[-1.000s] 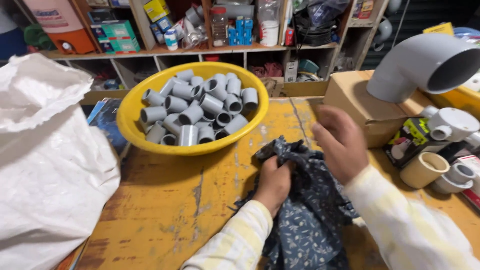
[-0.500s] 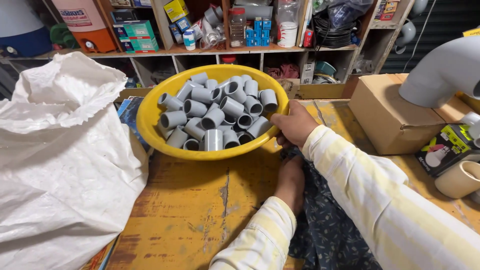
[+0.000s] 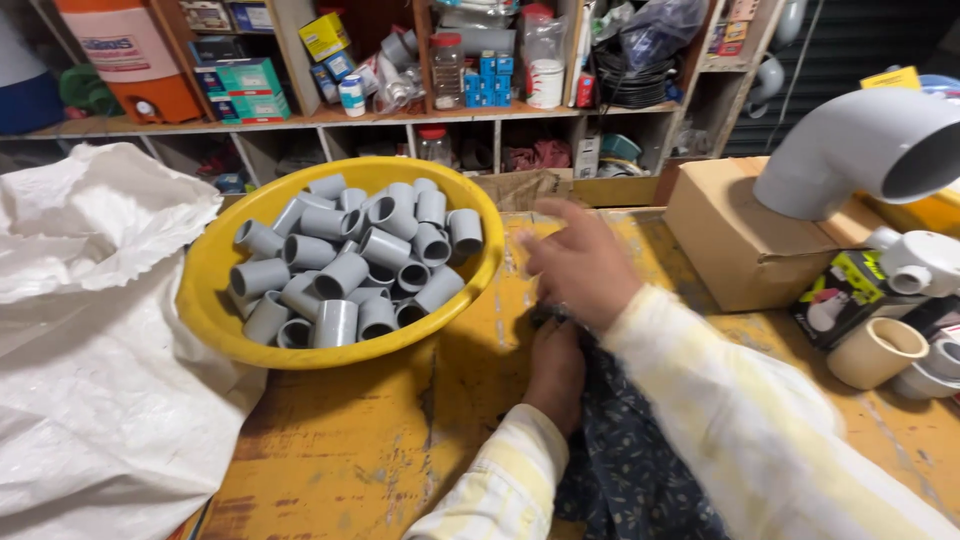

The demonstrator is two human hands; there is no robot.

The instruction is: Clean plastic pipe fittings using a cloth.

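Hands first: the left hand (image 3: pixel 556 372) lies low on the bench (image 3: pixel 370 440), knuckles up, pressing on a dark patterned cloth (image 3: pixel 630 470); its fingers are tucked under, so whether they clamp the cloth cannot be told. Above it, the right hand (image 3: pixel 582 262) hovers with fingers curled loosely downward at the cloth's top edge, just beside the bowl's rim; whether it grips anything cannot be told. Both sleeves are pale yellow check.

At the far left, a big white woven sack (image 3: pixel 90 340) spreads over the bench edge. Next to it, touching the sack's side, sits a yellow bowl (image 3: pixel 215 300) heaped with short grey pipe couplers (image 3: pixel 355 265). The cloth lies right of the bowl, bunched under both hands and running down toward the person.

Further right, a cardboard box (image 3: pixel 735 240) stands on the bench, with a large grey pipe elbow (image 3: pixel 860 150) resting against its top. Below that lie a small black printed packet (image 3: pixel 845 300) and a tan tape roll (image 3: pixel 877 352), near each other, and white fittings (image 3: pixel 920 265) at the right edge.

Behind the bench, shelves (image 3: pixel 330 115) hold boxes, jars and bottles, with an orange-and-white cooler (image 3: pixel 130 55) at their left end.
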